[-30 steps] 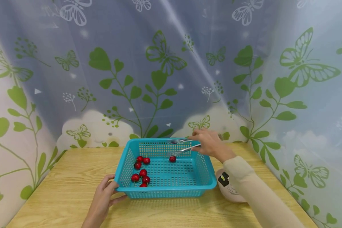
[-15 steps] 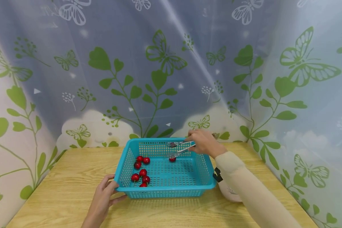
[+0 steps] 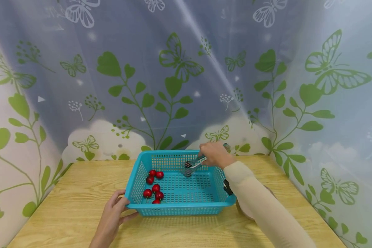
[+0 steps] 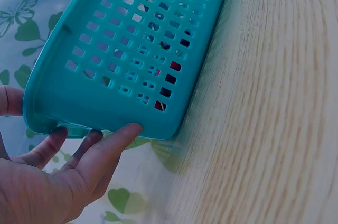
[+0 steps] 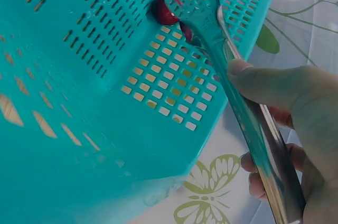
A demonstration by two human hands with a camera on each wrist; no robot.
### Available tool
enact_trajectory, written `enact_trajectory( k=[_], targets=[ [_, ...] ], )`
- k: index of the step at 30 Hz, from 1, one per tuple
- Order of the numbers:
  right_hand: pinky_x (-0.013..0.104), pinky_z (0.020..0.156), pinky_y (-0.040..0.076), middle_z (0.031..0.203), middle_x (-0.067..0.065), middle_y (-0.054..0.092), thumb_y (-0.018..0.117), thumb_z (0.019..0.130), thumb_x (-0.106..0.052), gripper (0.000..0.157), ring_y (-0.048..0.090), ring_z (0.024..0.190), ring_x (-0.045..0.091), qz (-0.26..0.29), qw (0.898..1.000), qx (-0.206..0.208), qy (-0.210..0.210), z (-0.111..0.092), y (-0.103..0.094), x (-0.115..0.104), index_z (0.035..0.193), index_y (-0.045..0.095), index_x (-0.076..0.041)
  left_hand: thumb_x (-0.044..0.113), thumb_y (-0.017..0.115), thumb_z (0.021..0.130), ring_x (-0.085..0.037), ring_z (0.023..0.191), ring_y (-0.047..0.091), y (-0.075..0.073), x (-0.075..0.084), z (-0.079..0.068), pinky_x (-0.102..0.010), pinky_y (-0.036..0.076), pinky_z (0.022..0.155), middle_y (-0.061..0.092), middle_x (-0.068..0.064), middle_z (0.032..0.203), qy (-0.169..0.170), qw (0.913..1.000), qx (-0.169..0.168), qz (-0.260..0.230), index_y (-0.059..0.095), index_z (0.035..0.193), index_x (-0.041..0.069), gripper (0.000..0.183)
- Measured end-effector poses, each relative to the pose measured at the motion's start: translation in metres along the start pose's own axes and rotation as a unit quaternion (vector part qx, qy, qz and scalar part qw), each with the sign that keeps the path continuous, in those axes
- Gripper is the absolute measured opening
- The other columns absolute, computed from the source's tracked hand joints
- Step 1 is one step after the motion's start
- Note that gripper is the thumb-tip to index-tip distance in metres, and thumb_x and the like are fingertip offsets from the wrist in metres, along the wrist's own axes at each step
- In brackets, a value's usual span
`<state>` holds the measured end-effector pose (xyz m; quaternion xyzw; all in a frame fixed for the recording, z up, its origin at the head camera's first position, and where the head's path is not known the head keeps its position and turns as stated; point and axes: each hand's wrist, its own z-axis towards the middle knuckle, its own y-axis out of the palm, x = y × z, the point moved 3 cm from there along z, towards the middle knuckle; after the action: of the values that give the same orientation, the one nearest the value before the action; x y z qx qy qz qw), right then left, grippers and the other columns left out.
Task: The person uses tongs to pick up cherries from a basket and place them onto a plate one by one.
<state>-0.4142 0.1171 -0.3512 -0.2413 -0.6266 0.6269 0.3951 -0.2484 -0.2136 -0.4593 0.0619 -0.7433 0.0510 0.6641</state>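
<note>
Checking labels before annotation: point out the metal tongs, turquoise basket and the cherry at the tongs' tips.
Metal tongs (image 5: pixel 252 123): right wrist view, handle.
Turquoise basket (image 3: pixel 179 205): head view, front rim.
Cherry (image 5: pixel 165 12): right wrist view, exposed red side.

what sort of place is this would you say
Probably an indoor tabletop work corner, though which room I can't tell: a wooden table, a butterfly-print curtain behind it, and a blue basket holding red cherries.
</note>
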Motion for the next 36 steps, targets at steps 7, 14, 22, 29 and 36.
enact_trajectory(
  k=[7,14,22,29,36],
  targets=[
    [0.048,0.086,0.064,0.116,-0.003,0.076,0.085,0.085,-0.029,0.029,0.073,0.101,0.021,-0.001,0.999,-0.03,0.013,0.001,0.003,-0.001,0.112,0.08,-0.024,0.012,0.046,0.101,-0.022,0.1,0.073,0.0,0.0,0.001,-0.054,0.066,0.087,0.048,-0.03,0.147,-0.001,1.0,0.0,0.0,0.046,0.141,0.001,0.042],
    [0.042,0.077,0.065,0.114,-0.003,0.074,0.083,0.086,-0.028,0.026,0.073,0.098,0.02,0.002,1.0,-0.019,0.003,-0.003,-0.001,0.0,0.112,0.081,-0.025,0.012,0.046,0.1,-0.022,0.101,0.072,0.001,0.0,0.0,-0.054,0.066,0.087,0.047,-0.03,0.147,-0.002,1.0,0.0,0.001,0.045,0.14,0.0,0.042],
    [0.028,0.052,0.051,0.103,-0.004,0.07,0.083,0.086,-0.029,0.027,0.069,0.088,0.017,0.013,0.999,0.028,-0.016,-0.012,-0.019,0.004,0.113,0.081,-0.027,0.013,0.046,0.1,-0.021,0.1,0.072,0.001,0.0,0.001,-0.054,0.066,0.087,0.045,-0.031,0.149,-0.007,1.0,0.001,0.0,0.045,0.141,0.001,0.043],
    [0.023,0.05,0.043,0.102,-0.004,0.07,0.083,0.087,-0.027,0.027,0.065,0.08,0.013,0.027,0.998,0.048,-0.023,-0.019,-0.029,0.008,0.113,0.081,-0.027,0.012,0.045,0.1,-0.021,0.101,0.072,0.0,0.001,0.0,-0.053,0.066,0.087,0.044,-0.031,0.149,-0.003,1.0,-0.002,0.0,0.044,0.143,0.0,0.044],
    [0.021,0.048,0.036,0.104,-0.003,0.069,0.081,0.088,-0.028,0.029,0.059,0.074,0.011,0.032,0.998,0.06,-0.015,-0.032,-0.038,0.011,0.117,0.08,-0.026,0.013,0.045,0.101,-0.022,0.102,0.072,0.001,0.001,-0.001,-0.053,0.066,0.088,0.044,-0.031,0.149,-0.002,1.0,-0.005,0.001,0.044,0.142,0.0,0.043]
  ],
)
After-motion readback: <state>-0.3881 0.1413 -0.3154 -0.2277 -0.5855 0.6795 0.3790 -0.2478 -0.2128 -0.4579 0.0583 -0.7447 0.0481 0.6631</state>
